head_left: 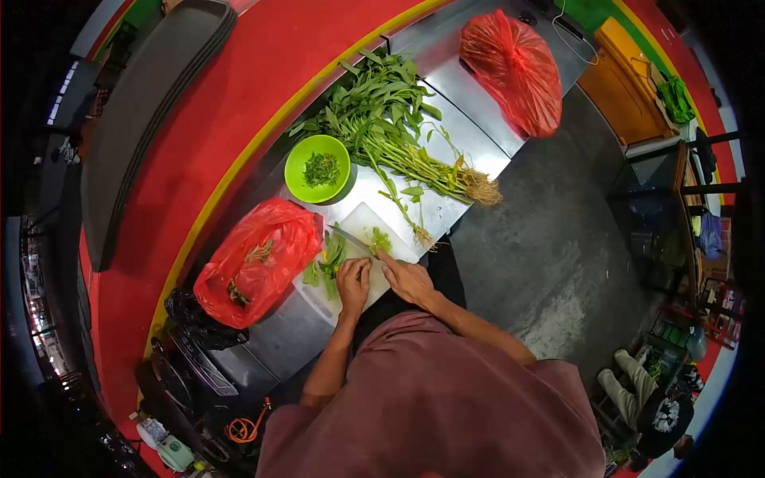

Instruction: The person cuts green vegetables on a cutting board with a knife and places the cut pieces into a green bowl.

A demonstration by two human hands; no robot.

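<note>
A white cutting board (363,217) lies on the steel table. My right hand (405,279) is closed on a knife (348,237), whose blade points up and left across the board. Beside the blade is a small pile of chopped green stems (381,240). My left hand (353,284) rests on the board with its fingers curled in; what they hold, if anything, is too small to name. Green leaves (328,263) lie just left of that hand. A lime-green bowl (295,173) with chopped greens (321,170) stands above the board.
A large bunch of leafy greens with roots (398,147) lies across the table top. An open red plastic bag (263,247) with scraps sits at left, a black bag (203,323) below it. Another red bag (514,72) stands at upper right. A person (657,402) is at lower right.
</note>
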